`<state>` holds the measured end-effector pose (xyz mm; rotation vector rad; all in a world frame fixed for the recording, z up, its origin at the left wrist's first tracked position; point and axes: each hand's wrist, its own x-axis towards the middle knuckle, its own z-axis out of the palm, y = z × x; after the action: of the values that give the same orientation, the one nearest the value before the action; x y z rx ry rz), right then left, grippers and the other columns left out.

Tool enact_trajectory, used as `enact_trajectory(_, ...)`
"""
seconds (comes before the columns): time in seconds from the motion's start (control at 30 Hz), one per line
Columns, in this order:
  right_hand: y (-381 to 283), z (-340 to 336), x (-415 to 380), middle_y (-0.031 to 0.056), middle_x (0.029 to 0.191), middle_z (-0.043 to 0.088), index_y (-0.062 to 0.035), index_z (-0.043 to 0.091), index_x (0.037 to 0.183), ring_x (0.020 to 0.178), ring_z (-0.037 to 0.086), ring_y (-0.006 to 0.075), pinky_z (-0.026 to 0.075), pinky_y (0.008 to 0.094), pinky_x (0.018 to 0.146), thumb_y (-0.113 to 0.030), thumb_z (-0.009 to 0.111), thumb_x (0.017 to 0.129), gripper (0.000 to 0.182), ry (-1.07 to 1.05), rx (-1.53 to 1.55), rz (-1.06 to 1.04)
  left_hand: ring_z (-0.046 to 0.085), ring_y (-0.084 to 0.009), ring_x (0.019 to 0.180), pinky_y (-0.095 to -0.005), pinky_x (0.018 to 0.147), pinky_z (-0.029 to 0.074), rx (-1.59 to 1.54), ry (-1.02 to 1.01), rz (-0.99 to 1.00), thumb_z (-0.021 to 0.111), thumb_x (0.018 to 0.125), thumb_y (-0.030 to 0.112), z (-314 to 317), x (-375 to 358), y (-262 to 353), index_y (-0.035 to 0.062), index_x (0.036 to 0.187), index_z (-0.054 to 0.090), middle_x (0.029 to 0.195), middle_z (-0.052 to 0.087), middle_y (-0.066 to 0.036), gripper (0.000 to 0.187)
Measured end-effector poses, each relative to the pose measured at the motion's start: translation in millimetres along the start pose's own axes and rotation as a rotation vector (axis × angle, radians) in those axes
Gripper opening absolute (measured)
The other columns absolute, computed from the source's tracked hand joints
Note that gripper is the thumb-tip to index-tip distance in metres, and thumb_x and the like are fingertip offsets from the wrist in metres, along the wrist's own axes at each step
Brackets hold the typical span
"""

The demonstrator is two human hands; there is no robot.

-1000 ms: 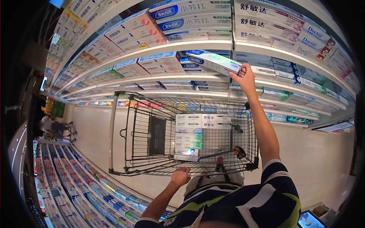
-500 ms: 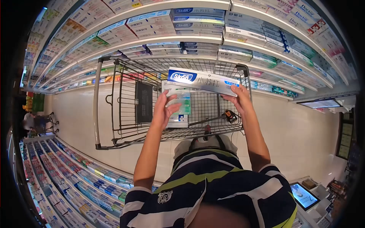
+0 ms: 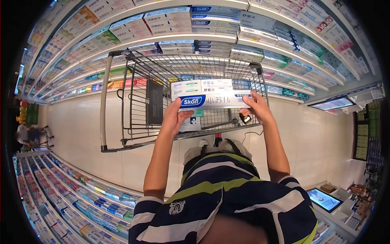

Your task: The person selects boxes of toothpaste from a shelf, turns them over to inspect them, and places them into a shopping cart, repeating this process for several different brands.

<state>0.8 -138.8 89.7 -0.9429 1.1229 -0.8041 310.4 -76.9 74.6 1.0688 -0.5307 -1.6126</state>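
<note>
A long white and blue Skon box [image 3: 219, 101] is held level over the shopping cart [image 3: 136, 107], between both hands. My left hand [image 3: 175, 117] grips its left end, with the thumb at the front corner and the fingers underneath. The right end is pinched by my right hand [image 3: 256, 106]. Beyond the box, several white toothpaste boxes [image 3: 216, 83] with green and blue print lie in the cart, partly covered by the held box. Another white and blue box [image 3: 190, 124] shows below my left hand.
Shelves of boxed toothpaste [image 3: 168, 21] run along the far side of the cart, and more shelves [image 3: 77, 191] stand at the lower left. A lit screen [image 3: 324, 199] is at the lower right. A person [image 3: 23, 134] stands by another cart at the far left.
The Skon box has come down and levelled out from its tilt. My left hand, apart from it before, now holds its left end. The view has shifted slightly.
</note>
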Motion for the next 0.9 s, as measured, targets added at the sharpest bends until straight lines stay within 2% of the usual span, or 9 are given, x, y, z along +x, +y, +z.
enact_trajectory(0.13, 7.1, 0.2, -5.9, 0.0045, 0.073, 0.059, 0.0019, 0.052, 0.107, 0.050, 0.055, 0.0077, 0.042, 0.0184, 0.041, -0.028, 0.066, 0.085, 0.040, -0.035, -0.089, 0.034, 0.065, -0.0198, 0.082, -0.0272, 0.071, 0.054, 0.031, -0.007, -0.027, 0.050, 0.095, 0.035, -4.5, -13.6, 2.8, -0.0001, 0.117, 0.051, 0.099, 0.064, -0.012, 0.042)
enact_trajectory(0.2, 12.6, -2.1, -7.5, 0.0052, 0.071, 0.060, 0.0045, 0.049, 0.114, 0.049, 0.056, 0.0082, 0.042, 0.0186, 0.039, -0.028, 0.071, 0.081, 0.051, -0.039, -0.039, 0.043, 0.065, -0.0194, 0.082, -0.0259, 0.071, 0.053, 0.029, -0.050, -0.052, 0.052, 0.094, 0.036, -14.8, -16.5, 1.8, 0.0030, 0.119, 0.050, 0.100, 0.064, -0.010, 0.041)
enact_trajectory(0.43, 19.7, -1.5, -18.8, 0.0087, 0.100, 0.058, 0.0029, 0.041, 0.128, 0.066, 0.060, 0.0115, 0.053, 0.0209, 0.055, -0.018, 0.069, 0.083, 0.057, -0.047, 0.036, 0.018, 0.056, -0.0250, 0.107, -0.0421, 0.091, 0.048, -0.100, -0.072, -0.137, 0.037, 0.097, 0.047, -14.6, -22.9, 4.4, 0.0070, 0.129, 0.040, 0.122, 0.053, -0.013, 0.052)
enact_trajectory(0.6, 20.7, -2.3, -25.4, 0.0085, 0.105, 0.055, -0.0025, 0.041, 0.129, 0.075, 0.061, 0.0137, 0.054, 0.0238, 0.063, -0.033, 0.062, 0.088, 0.055, -0.024, 0.035, -0.024, 0.061, -0.0271, 0.098, -0.0390, 0.084, 0.054, -0.114, -0.072, -0.103, 0.035, 0.096, 0.049, -4.8, -22.9, 4.9, 0.0035, 0.119, 0.046, 0.113, 0.057, -0.016, 0.052)
enact_trajectory(0.77, 23.9, -0.9, -29.9, 0.0027, 0.100, 0.055, -0.0130, 0.047, 0.116, 0.083, 0.059, 0.0132, 0.054, 0.0274, 0.067, -0.055, 0.047, 0.090, 0.049, -0.081, 0.097, -0.045, 0.060, -0.0236, 0.100, -0.0408, 0.088, 0.051, -0.120, -0.063, -0.111, 0.038, 0.097, 0.046, -15.6, -16.4, -3.2, 0.0059, 0.111, 0.049, 0.113, 0.057, -0.013, 0.044)
enact_trajectory(0.8, 28.8, -2.8, -28.9, 0.0027, 0.100, 0.055, -0.0130, 0.047, 0.116, 0.083, 0.059, 0.0132, 0.054, 0.0274, 0.067, -0.055, 0.047, 0.090, 0.049, -0.080, 0.099, -0.048, 0.060, -0.0220, 0.100, -0.0417, 0.090, 0.049, -0.093, -0.065, -0.114, 0.040, 0.097, 0.043, -16.3, -17.5, -3.5, 0.0082, 0.109, 0.049, 0.112, 0.057, -0.010, 0.038)
enact_trajectory(0.83, 34.0, -5.7, -27.0, 0.0030, 0.102, 0.054, -0.0139, 0.049, 0.112, 0.088, 0.058, 0.0143, 0.054, 0.0303, 0.068, -0.055, 0.048, 0.090, 0.047, -0.088, 0.101, -0.031, 0.063, -0.0207, 0.094, -0.0341, 0.076, 0.057, -0.099, -0.045, -0.091, 0.044, 0.097, 0.039, -14.8, -18.5, -5.6, 0.0057, 0.107, 0.050, 0.106, 0.057, -0.011, 0.035)
enact_trajectory(0.87, 37.6, -8.0, -25.5, 0.0034, 0.104, 0.052, -0.0149, 0.050, 0.109, 0.094, 0.056, 0.0154, 0.055, 0.0332, 0.070, -0.054, 0.049, 0.089, 0.044, -0.097, 0.103, -0.013, 0.063, -0.0207, 0.094, -0.0341, 0.076, 0.057, -0.096, -0.046, -0.090, 0.044, 0.097, 0.039, -14.2, -19.1, -6.3, 0.0057, 0.107, 0.050, 0.106, 0.057, -0.011, 0.035)
enact_trajectory(0.9, 37.2, -7.8, -25.5, 0.0021, 0.102, 0.052, -0.0154, 0.050, 0.109, 0.096, 0.055, 0.0140, 0.054, 0.0320, 0.073, -0.044, 0.054, 0.091, 0.034, -0.097, 0.113, 0.028, 0.063, -0.0204, 0.092, -0.0335, 0.073, 0.058, -0.056, -0.048, -0.073, 0.046, 0.096, 0.035, -14.6, -19.6, -7.6, 0.0070, 0.107, 0.050, 0.107, 0.057, -0.010, 0.031)
